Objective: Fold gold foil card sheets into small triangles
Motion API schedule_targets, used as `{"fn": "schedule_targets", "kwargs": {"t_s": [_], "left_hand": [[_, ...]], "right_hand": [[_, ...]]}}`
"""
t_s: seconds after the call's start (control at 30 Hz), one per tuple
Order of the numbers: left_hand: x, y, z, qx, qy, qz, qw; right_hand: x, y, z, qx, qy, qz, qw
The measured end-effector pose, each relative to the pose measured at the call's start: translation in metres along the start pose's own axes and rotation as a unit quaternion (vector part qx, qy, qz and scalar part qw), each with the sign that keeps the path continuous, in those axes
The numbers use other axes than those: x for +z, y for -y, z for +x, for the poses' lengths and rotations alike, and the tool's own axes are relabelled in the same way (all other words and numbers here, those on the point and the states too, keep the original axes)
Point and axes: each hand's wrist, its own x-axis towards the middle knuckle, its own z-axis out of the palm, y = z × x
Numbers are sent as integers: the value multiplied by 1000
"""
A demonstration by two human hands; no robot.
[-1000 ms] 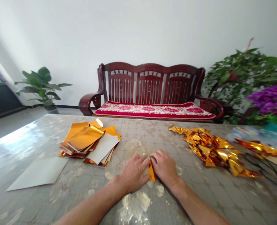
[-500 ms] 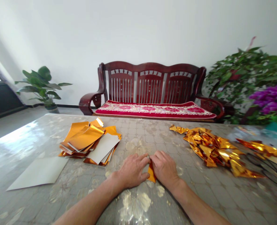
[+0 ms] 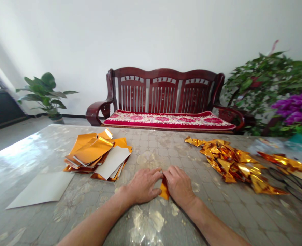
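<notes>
Head view, one entry per item.

Left hand (image 3: 142, 186): palm down on the desk (image 3: 151, 225), fingers curled onto the left edge of the gold sheet (image 3: 164, 191). Against the earlier pictures it sits slightly farther left and nearer the body, and more of the sheet's pale back shows by its fingertips. Grip: pressing and pinching the sheet, not released.

Right hand (image 3: 178, 186): palm down, fingers arched over the sheet's right half, fingertips meeting the left hand's at the top corner. Barely shifted from a second ago. Grip: clamped on the same sheet.

Gold sheet: small, mostly hidden between the two hands, lower orange corner poking out toward the body, flat on the desk at centre. Judged: the small shifts suggest a fold being creased, with the work partway through on this piece.

Both forearms: bare, entering from the bottom edge, angled inward to meet at the sheet.

Flat stack (image 3: 98, 155): gold and white sheets, left of the hands, well apart.

White sheet (image 3: 42, 189): single, far left.

Folded pile (image 3: 232, 164): crumpled gold pieces, right of the hands.

Bench (image 3: 163, 102): dark wood, red cushion, behind the desk.
</notes>
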Motion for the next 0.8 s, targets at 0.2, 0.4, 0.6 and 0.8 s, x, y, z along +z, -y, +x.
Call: {"fn": "schedule_targets", "kwargs": {"t_s": [0.2, 0.4, 0.6, 0.8], "left_hand": [[4, 7, 5, -20, -5, -30, 999], [12, -5, 6, -34, -30, 12, 999], [17, -8, 14, -137, -44, -29, 989], [20, -3, 19, -223, -100, -75, 967]], "right_hand": [[2, -4, 3, 45, -13, 51, 998], [6, -15, 10, 63, 13, 85, 994], [8, -31, 19, 71, 76, 196, 975], [7, -26, 15, 38, 36, 220, 974]]}}
